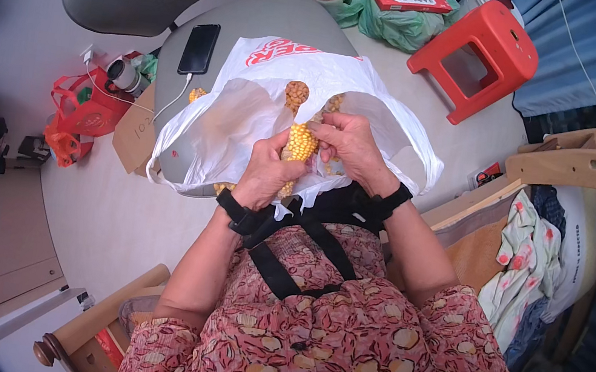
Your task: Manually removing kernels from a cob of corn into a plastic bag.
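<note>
Nearest, the left hand (263, 173) grips the lower end of a yellow corn cob (299, 145), fingers wrapped around it. At its two o'clock, the right hand (349, 146) pinches the cob's top, fingers curled. Both work over a white crinkled plastic bag (247, 114) holding loose kernels. Beyond, at eleven o'clock, lies a black phone (199, 48); at one o'clock stands a red plastic stool (484, 56).
</note>
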{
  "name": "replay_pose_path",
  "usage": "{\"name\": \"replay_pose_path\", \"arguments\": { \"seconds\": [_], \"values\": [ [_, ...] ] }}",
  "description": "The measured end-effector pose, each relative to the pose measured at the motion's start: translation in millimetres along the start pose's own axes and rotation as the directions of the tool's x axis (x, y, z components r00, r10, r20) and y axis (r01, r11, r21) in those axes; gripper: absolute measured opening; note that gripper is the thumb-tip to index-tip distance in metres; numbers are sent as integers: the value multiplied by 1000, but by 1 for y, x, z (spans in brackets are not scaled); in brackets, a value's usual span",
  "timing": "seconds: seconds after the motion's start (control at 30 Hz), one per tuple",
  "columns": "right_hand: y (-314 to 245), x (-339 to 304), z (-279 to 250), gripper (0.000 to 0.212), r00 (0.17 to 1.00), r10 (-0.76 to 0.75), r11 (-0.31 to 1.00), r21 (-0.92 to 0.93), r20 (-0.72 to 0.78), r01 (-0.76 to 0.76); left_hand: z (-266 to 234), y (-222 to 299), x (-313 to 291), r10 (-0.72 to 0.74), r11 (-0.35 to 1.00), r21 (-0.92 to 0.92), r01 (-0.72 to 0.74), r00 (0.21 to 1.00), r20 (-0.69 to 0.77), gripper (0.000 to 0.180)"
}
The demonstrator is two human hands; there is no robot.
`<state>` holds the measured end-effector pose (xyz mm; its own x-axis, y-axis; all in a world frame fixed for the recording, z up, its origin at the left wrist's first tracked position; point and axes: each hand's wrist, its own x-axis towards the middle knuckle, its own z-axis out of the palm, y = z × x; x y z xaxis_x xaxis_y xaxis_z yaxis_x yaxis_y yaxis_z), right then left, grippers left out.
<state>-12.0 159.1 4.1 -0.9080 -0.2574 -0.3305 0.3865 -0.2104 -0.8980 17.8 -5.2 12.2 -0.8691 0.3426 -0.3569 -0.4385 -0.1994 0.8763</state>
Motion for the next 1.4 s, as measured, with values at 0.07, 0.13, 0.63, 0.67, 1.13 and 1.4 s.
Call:
{"name": "replay_pose_path", "arguments": {
  "seconds": [0.07,0.13,0.63,0.67,1.13,1.4],
  "values": [
    [1,0,-1,16,1000,0,1000,30,10,-1,0,0,0,-3,1000,4,3,1000,-1,49],
    [3,1,-1,16,1000,-5,999,39,8,4,0,0,0,-7,1000,7,7,1000,-2,49],
    [4,1,-5,25,998,23,985,170,52,-32,-3,-1,1,-14,1000,7,14,1000,14,47],
    [4,0,-5,26,999,31,984,173,42,-38,-2,1,0,-26,1000,-5,26,1000,3,47],
    [3,1,-3,15,1000,23,996,83,-4,-23,1,0,0,24,999,43,-23,1000,-13,47],
    [2,0,-5,19,1000,-5,1000,6,-2,5,1,-2,1,41,998,47,-41,999,-7,46]
  ]
}}
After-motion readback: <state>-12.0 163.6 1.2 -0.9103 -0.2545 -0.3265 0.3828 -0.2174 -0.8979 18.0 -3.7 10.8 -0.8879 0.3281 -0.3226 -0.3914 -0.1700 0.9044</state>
